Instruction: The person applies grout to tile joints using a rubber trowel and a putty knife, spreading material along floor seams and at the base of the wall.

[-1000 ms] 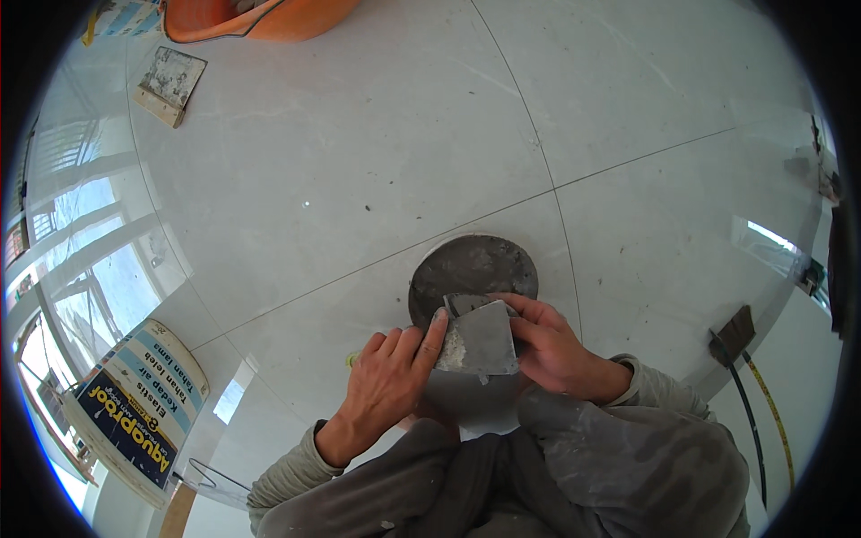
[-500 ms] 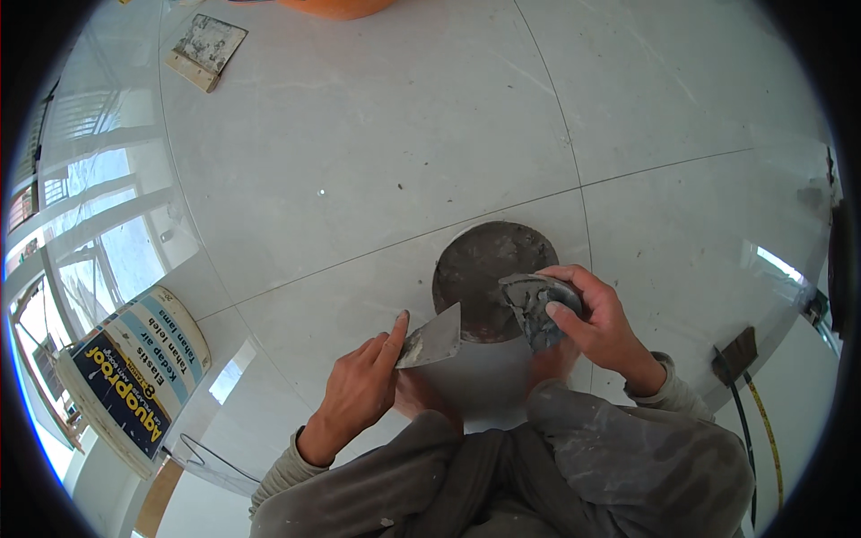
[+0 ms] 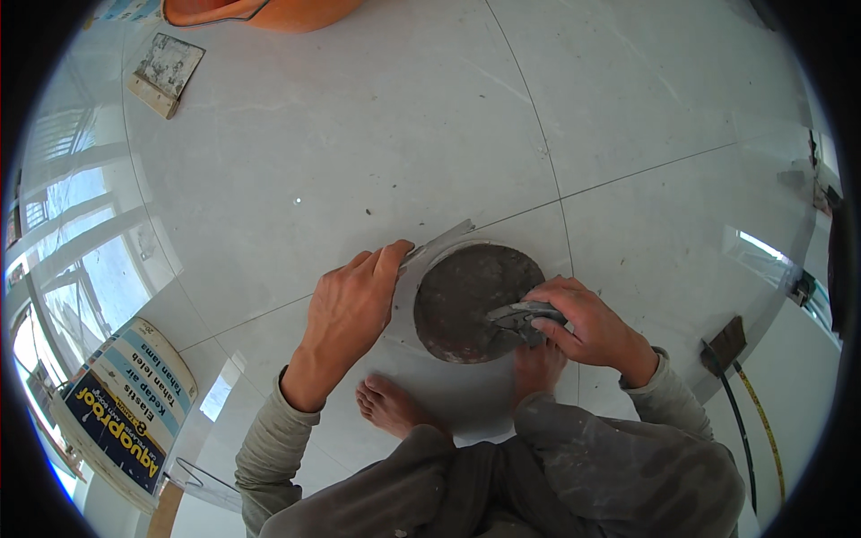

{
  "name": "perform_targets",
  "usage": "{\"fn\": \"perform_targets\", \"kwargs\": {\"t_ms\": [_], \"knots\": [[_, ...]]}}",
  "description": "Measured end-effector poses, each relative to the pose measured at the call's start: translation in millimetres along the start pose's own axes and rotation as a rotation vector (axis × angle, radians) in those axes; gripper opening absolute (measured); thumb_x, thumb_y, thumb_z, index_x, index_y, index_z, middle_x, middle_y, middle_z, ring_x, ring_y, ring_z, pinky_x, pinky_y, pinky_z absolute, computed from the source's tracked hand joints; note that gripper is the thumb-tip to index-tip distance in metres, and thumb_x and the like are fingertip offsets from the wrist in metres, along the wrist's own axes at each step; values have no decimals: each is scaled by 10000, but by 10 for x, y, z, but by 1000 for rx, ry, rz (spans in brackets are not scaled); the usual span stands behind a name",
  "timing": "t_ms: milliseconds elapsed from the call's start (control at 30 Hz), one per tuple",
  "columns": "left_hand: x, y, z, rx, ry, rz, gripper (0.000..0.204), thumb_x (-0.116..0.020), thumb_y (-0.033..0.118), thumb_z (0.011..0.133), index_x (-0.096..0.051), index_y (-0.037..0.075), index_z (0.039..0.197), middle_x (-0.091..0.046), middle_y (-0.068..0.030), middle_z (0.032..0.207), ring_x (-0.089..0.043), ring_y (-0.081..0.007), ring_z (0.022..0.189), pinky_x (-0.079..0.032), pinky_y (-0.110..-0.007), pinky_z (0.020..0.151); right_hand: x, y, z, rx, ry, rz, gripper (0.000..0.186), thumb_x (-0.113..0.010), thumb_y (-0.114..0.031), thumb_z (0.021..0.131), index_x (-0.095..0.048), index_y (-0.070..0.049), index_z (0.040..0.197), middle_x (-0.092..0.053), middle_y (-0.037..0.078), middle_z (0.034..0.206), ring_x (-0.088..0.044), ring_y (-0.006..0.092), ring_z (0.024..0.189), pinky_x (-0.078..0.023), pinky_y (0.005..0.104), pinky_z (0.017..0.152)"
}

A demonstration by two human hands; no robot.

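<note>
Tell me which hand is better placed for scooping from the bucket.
Probably the right: your right hand holds a smeared tool at the grey paste in the bucket, while your left hand holds a thin blade clear of it.

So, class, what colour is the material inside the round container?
The material is dark grey; the current head view shows it best.

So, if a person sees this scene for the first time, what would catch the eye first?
Probably the dark grey paste in the round container, near the centre, with the right hand holding a smeared tool over it. The left hand grips a flat blade by its upper-left rim. Next, the large white-and-blue bucket at lower left and the orange tub at the top edge stand out.
</note>
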State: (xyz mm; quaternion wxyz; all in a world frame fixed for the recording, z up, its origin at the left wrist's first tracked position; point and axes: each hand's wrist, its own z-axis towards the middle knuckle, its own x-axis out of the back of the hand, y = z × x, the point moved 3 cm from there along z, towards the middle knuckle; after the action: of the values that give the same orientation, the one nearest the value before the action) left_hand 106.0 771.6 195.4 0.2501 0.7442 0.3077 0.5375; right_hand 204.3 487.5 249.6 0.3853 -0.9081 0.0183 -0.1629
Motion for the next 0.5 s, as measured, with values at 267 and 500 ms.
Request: {"fn": "perform_targets", "kwargs": {"t_ms": [267,500], "knots": [[-265,50,164,-70,-80,116,363,-629,-49,811,-595,44,1160,-650,-108,806,-674,-302,750,-528,-415,598,180,68,-165,-74,27,-46,315,-692,-122,936,-650,-21,1232,-709,146,1111,-622,343,1111,-455,438,1025],[-226,-54,24,-96,-80,230,267,-623,1,841,-554,37,1096,-612,-56,818,-636,-225,736,-518,-370,575,162,104,-166,-64,47,-9,300,-681,-99,927,-657,-31,1217,-708,141,1115,-626,333,1070,-440,427,1022]]}}
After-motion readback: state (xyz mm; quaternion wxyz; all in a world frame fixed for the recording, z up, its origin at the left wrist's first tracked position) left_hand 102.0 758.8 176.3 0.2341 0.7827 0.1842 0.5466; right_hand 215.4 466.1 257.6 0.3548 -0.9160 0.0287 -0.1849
